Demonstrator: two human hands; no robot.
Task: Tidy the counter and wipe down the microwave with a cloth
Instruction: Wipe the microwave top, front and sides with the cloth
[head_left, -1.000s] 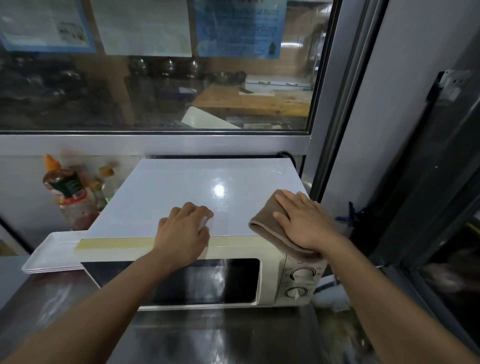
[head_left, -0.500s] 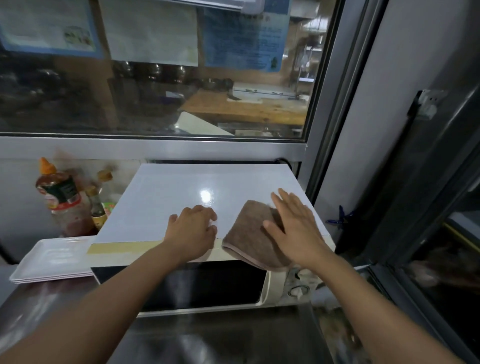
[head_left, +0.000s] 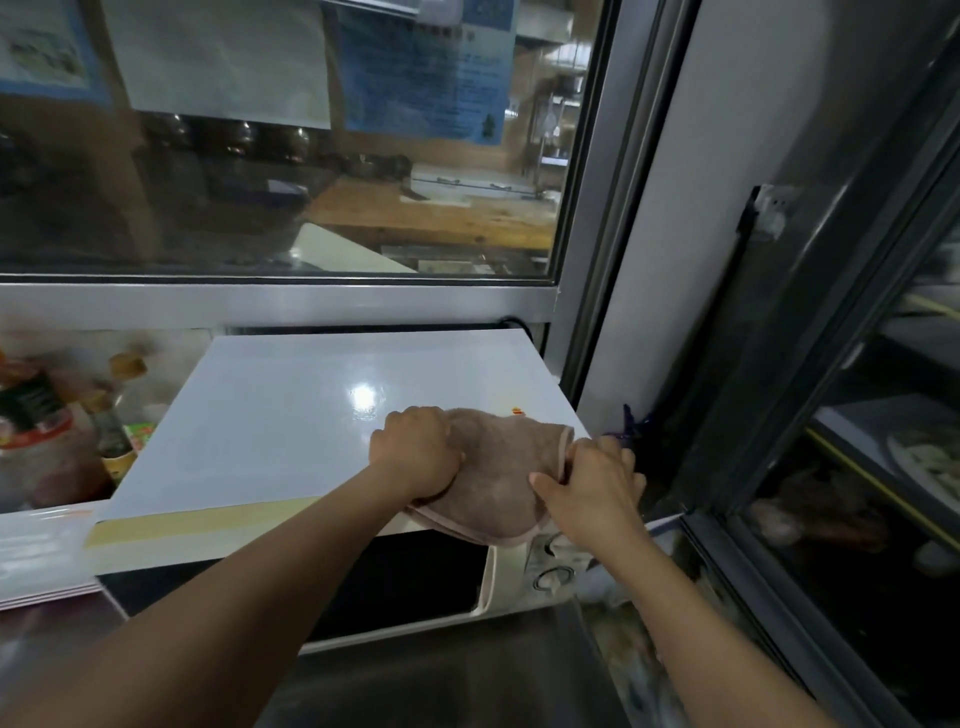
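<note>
Gripping a brown cloth (head_left: 493, 483) on the microwave (head_left: 291, 415).
Left hand (head_left: 415, 454) clutches its left edge; right hand (head_left: 592, 480) pinches its right edge, near corner.

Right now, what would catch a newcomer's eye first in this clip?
Both hands, left hand and right hand, grip a brown cloth on the front right corner of the white microwave. Blurred sauce bottles stand to its left, under the window.

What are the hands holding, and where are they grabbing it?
Both grip the brown cloth: left hand its left edge, right hand its right edge.
</note>
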